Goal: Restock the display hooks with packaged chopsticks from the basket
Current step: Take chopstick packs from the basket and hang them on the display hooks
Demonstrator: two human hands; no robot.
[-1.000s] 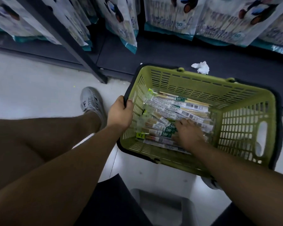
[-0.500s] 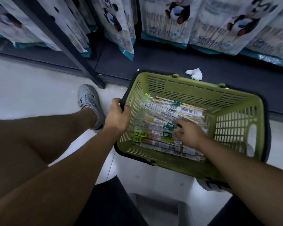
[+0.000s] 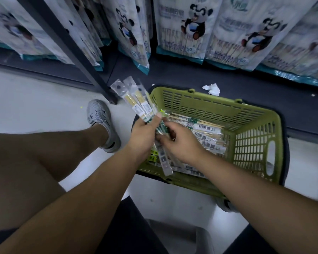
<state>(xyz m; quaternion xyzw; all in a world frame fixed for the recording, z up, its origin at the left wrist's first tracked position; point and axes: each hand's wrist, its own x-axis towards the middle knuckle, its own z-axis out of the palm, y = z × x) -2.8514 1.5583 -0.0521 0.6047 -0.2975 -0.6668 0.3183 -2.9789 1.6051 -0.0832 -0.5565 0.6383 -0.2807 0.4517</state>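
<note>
A green plastic basket (image 3: 246,114) sits on the floor in front of me, holding several packaged chopsticks (image 3: 207,132). My left hand (image 3: 145,136) grips a fanned bunch of chopstick packs (image 3: 136,99) that point up and left over the basket's left rim. My right hand (image 3: 182,142) is closed on another pack (image 3: 163,160), which hangs down toward the basket's near edge. The two hands touch above the basket's left side.
Large panda-printed bags (image 3: 184,28) hang in rows above a dark base shelf (image 3: 173,74). A dark shelf post (image 3: 77,50) slants down to the floor by my left shoe (image 3: 101,121). A crumpled white tissue (image 3: 212,88) lies behind the basket.
My left hand let go of the basket rim and now holds a raised bunch of packs. My right hand lifted out of the pile with a pack. The view tilted upward.
</note>
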